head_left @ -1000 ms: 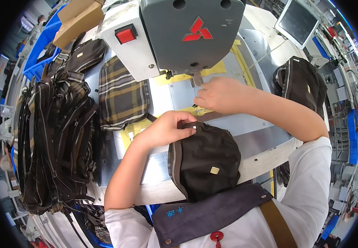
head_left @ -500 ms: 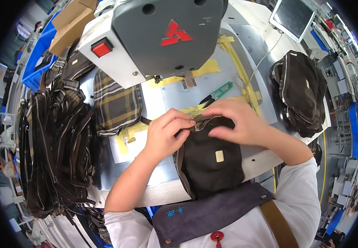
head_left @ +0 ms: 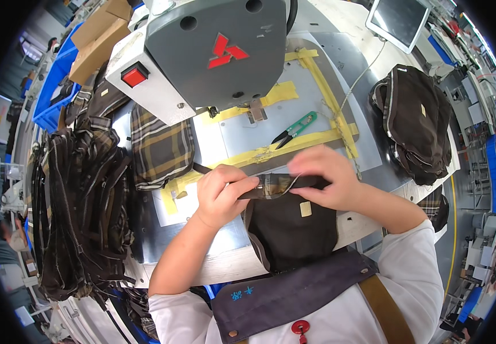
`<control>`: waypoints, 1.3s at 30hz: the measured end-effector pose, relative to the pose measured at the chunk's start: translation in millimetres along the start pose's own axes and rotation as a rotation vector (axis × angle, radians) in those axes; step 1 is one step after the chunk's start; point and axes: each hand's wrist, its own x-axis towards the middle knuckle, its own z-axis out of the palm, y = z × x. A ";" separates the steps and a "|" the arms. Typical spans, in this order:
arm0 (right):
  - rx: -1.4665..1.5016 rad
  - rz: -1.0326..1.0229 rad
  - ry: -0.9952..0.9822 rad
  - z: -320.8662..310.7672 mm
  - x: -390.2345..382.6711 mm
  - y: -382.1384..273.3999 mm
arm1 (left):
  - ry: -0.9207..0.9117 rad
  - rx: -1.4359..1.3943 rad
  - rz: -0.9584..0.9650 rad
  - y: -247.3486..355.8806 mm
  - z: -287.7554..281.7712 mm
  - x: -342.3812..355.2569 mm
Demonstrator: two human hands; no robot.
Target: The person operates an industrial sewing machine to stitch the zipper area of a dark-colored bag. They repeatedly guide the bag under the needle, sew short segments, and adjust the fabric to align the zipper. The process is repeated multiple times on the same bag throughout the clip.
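Observation:
A dark fabric bag (head_left: 282,229) with a small pale label lies at the table's front edge, its zippered top lifted to show plaid fabric. My left hand (head_left: 222,192) is closed on that top edge at its left end. My right hand (head_left: 325,180) is at the edge's right end, thumb and fingers around the fabric; blurred fingertips hide whether it grips. Green-handled thread snips (head_left: 294,129) lie on the metal plate (head_left: 213,137) behind my hands, below the grey machine head (head_left: 208,57).
Dark zippered pieces (head_left: 76,212) are heaped at left, near a plaid panel (head_left: 162,149), blue bin (head_left: 47,109) and cardboard box (head_left: 96,43). More dark bags (head_left: 408,120) lie at right. A white-framed screen (head_left: 397,20) stands behind. Other people appear at the rims.
My right hand has moved from below the machine head down to the bag, uncovering the snips. The bag's top edge is now lifted and turned, showing plaid between my hands.

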 end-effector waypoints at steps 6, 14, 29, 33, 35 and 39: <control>0.221 0.919 -0.298 -26.1 -45.1 -13.3 | 0.032 -0.049 -0.040 3.2 1.6 0.4; -0.252 0.853 0.696 -256.0 -77.0 14.8 | -0.095 -0.052 -0.197 6.4 1.0 10.0; -0.658 0.018 -0.187 -45.4 -4.9 44.1 | -0.370 0.210 -0.178 13.7 -1.7 10.0; -0.596 0.001 -0.349 -20.6 1.2 63.9 | -0.381 0.498 -0.392 6.6 -36.5 10.1; -0.580 0.055 -0.418 -22.5 3.9 59.0 | -0.372 0.663 -0.459 -8.0 -64.3 -6.1; -0.760 0.202 -0.286 -48.3 -12.1 69.1 | -0.341 0.755 -0.560 -9.8 -110.6 -29.0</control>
